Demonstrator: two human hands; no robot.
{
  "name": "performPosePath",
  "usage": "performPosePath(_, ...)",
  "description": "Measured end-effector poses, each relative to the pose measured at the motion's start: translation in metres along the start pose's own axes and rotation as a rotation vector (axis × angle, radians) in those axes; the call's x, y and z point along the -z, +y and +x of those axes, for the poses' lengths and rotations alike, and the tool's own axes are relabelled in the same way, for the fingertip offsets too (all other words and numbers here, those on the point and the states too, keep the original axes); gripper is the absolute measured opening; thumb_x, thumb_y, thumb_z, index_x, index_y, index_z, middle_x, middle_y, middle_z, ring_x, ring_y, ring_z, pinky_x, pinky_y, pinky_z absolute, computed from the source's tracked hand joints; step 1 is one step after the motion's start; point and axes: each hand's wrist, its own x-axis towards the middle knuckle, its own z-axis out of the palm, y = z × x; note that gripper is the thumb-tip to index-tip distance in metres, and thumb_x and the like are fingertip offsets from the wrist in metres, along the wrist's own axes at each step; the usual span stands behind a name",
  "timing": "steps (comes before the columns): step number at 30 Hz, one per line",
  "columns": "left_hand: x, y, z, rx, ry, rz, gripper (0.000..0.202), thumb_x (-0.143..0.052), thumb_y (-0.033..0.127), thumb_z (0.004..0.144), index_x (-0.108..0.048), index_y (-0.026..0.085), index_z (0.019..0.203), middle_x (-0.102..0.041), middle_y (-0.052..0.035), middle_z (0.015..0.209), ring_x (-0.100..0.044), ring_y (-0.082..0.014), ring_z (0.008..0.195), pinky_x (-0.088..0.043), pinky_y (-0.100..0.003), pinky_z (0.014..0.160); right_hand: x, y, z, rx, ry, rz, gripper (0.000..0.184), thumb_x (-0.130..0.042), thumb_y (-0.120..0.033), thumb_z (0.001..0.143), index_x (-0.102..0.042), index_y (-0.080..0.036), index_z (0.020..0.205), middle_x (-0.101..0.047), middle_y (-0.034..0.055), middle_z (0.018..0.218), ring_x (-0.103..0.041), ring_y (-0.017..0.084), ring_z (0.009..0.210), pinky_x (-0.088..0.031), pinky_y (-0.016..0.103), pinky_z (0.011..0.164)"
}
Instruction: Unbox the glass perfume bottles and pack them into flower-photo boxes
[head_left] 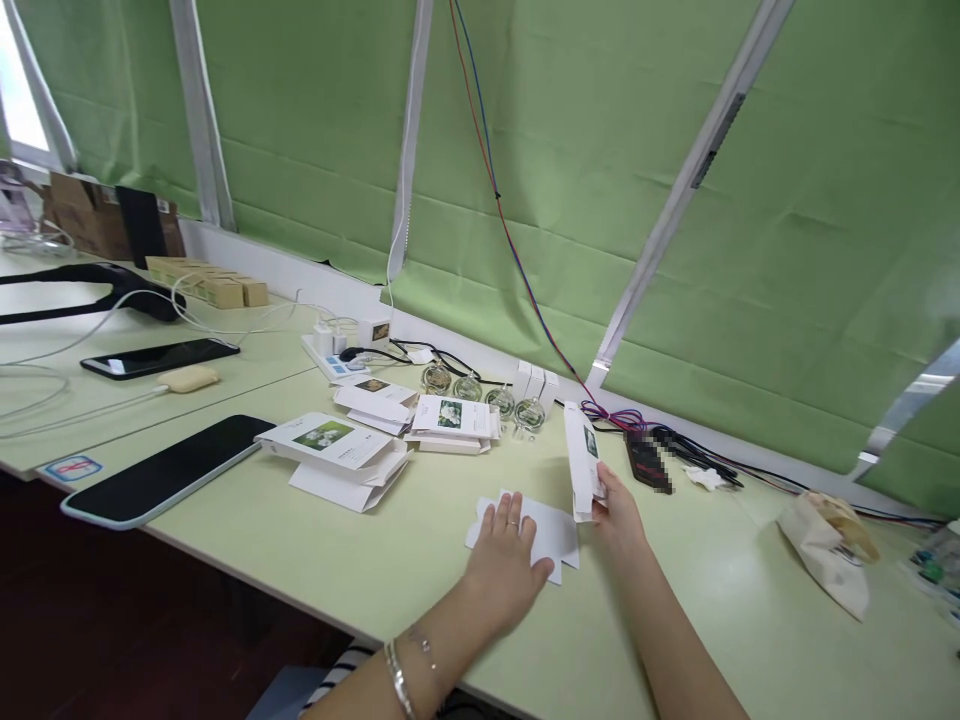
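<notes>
My left hand [504,560] lies flat with fingers spread on a white flat cardboard insert [551,530] near the front of the pale green table [420,560]. My right hand [619,510] grips the lower end of a slim white folded box [583,458] with a small flower picture, held upright just right of the insert. Behind them lie stacks of flat white box blanks [337,450] with flower prints and several small round glass jars [501,400].
A black tablet [161,470] lies at the left front edge. A black phone [157,357], cables and small cartons sit on the left desk. A crumpled paper bag [829,545] lies at the right. Cables [679,445] run along the green-blinded window.
</notes>
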Motion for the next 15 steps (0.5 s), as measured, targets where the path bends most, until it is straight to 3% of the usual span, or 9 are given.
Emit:
performPosePath(4, -0.004, 0.013, 0.011, 0.006, -0.022, 0.027, 0.059, -0.033, 0.042, 0.091, -0.039, 0.003, 0.136, -0.015, -0.0195, 0.149, -0.009, -0.0320, 0.138, -0.015, -0.048, 0.112, 0.000, -0.004, -0.004, -0.072, 0.046, 0.047, 0.006, -0.058, -0.021, 0.080, -0.055, -0.018, 0.076, -0.063, -0.0062, 0.051, -0.057, 0.009, 0.038, -0.048, 0.019, 0.040)
performPosePath(9, -0.007, 0.006, 0.020, -0.073, -0.012, 0.018, 0.061, -0.037, 0.041, 0.090, -0.037, 0.002, 0.136, -0.018, -0.0220, 0.148, -0.011, -0.0341, 0.138, -0.017, -0.050, 0.110, -0.013, 0.007, -0.012, -0.162, -0.015, 0.093, 0.013, -0.063, -0.021, 0.077, -0.052, -0.018, 0.070, -0.058, -0.0073, 0.047, -0.055, 0.009, 0.037, -0.051, 0.020, 0.043)
performPosePath(11, 0.006, -0.004, 0.030, -0.182, -0.032, -0.019, 0.065, -0.041, 0.047, 0.088, -0.036, 0.006, 0.138, -0.025, -0.0199, 0.147, -0.020, -0.0334, 0.137, -0.024, -0.047, 0.108, -0.019, 0.014, -0.014, -0.193, -0.036, 0.091, 0.014, -0.064, -0.020, 0.076, -0.052, -0.018, 0.070, -0.059, -0.0067, 0.048, -0.058, 0.010, 0.041, -0.054, 0.022, 0.047)
performPosePath(13, 0.032, -0.022, 0.047, -0.277, -0.090, -0.027, 0.062, -0.047, 0.053, 0.082, -0.044, 0.018, 0.133, -0.041, -0.0111, 0.142, -0.039, -0.0287, 0.129, -0.037, -0.038, 0.102, -0.021, 0.019, -0.015, -0.216, -0.044, 0.076, 0.012, -0.064, -0.020, 0.077, -0.053, -0.018, 0.072, -0.061, -0.0062, 0.050, -0.059, 0.011, 0.043, -0.054, 0.023, 0.047)
performPosePath(15, 0.064, -0.047, 0.068, -0.239, -0.044, -0.009, 0.048, -0.048, 0.049, 0.083, -0.055, 0.021, 0.122, -0.052, -0.0084, 0.133, -0.047, -0.0248, 0.122, -0.037, -0.032, 0.100, -0.021, 0.020, -0.014, -0.232, -0.038, 0.056, 0.012, -0.065, -0.020, 0.076, -0.053, -0.018, 0.072, -0.061, -0.0065, 0.051, -0.059, 0.010, 0.043, -0.053, 0.021, 0.044)
